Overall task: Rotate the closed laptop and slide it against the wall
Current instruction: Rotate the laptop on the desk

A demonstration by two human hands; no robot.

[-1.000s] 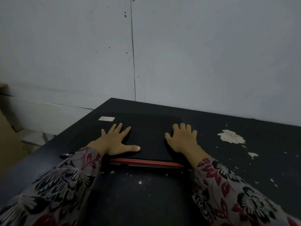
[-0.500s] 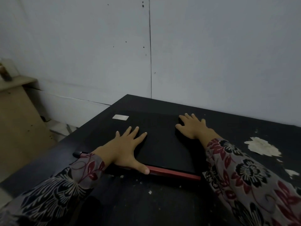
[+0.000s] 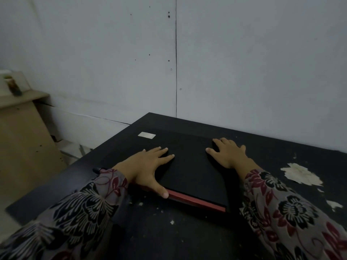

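Both hands (image 3: 144,166) (image 3: 228,153) flat, fingers spread, seemingly pressing laptop (image 3: 187,166).

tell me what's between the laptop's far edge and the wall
Only a bare strip of black table separates the closed laptop from the wall, seen in the head view.

One head-worn view, looking forward and down.
You look from above and close over the black table (image 3: 187,241), facing the grey wall (image 3: 244,62) behind it; your sleeves (image 3: 293,212) fill the lower corners, floor at left.
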